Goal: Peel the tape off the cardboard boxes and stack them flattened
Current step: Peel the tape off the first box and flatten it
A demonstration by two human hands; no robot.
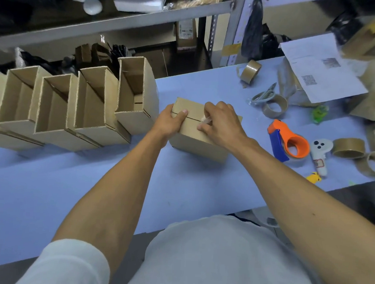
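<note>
On the light-blue table (71, 190), the left hand (169, 121) grips the closed brown cardboard box (198, 140) by its left edge; the right hand (219, 121) pinches clear tape (205, 119) at the top seam. Bare tabletop lies nearer the person.

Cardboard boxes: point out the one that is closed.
The box under both hands, left hand and right hand; the boxes on the left stand open.

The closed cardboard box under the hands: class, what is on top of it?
On the closed box, the left hand grips the left edge while the right hand pinches clear tape at the centre seam. The fingers cover the rest of the tape.
</note>
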